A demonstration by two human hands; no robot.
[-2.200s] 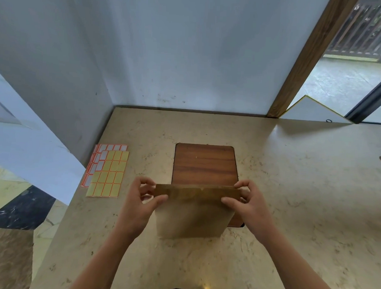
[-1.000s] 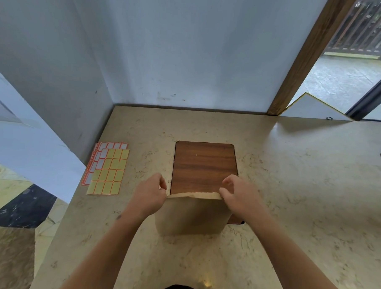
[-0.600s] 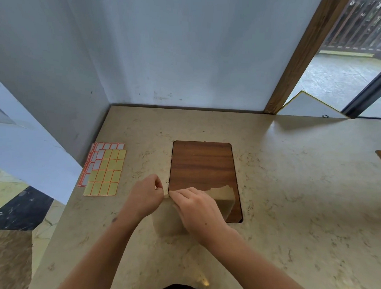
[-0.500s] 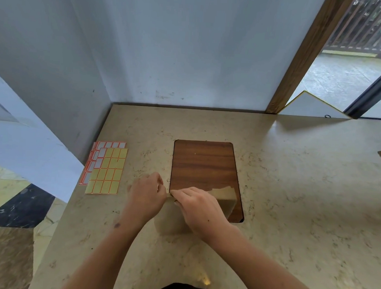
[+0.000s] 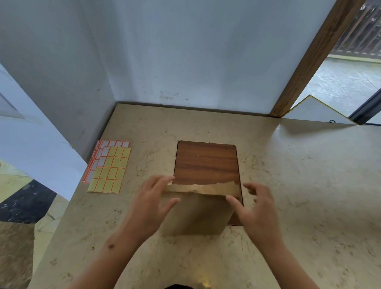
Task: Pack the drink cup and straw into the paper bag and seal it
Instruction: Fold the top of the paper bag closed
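Head camera looks down on a beige marble table (image 5: 292,192), where the brown paper bag (image 5: 195,214) stands upright near the front edge. The top of the bag is folded over to the far side, and its torn edge lies against the wooden board (image 5: 206,162) that is set in the table behind it. The base of the bag stands partly on this board and partly on the marble.

The left hand (image 5: 152,206) is at the left side of the bag. Its fingers are straight and spread apart, and the fingertips touch the folded top near the left corner, while the thumb lies on the front face. The right hand (image 5: 256,208) is at the right side, with fingers loosely bent and apart. Its thumb tip touches the front top corner; whether the other fingers touch the bag I cannot tell. Neither hand grips the paper.

Cup and straw are not visible.

Left of the bag, well apart, two sticker sheets (image 5: 107,167) lie flat, overlapping, near the grey wall (image 5: 57,84).
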